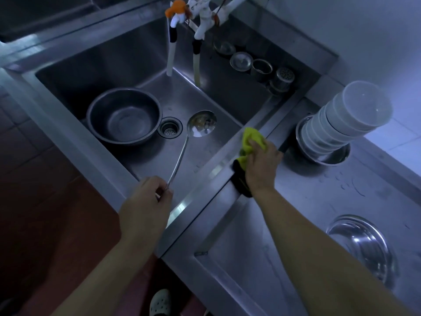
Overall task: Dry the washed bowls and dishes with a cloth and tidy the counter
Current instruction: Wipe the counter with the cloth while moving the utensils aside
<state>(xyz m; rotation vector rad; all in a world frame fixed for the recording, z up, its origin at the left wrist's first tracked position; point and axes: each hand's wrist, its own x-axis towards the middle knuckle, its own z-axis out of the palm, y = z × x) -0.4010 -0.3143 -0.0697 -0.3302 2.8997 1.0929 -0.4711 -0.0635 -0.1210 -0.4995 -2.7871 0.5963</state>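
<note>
Left hand (145, 201) at lower centre pinches the ladle (196, 131) handle's end, its bowl lying in the sink (136, 60) beside the steel basin (124, 116), while the right hand (262, 163), fingers curled, clamps the yellow cloth (249, 139) on the sink's edge at centre frame, left of the stacked white bowls (341, 124).
</note>
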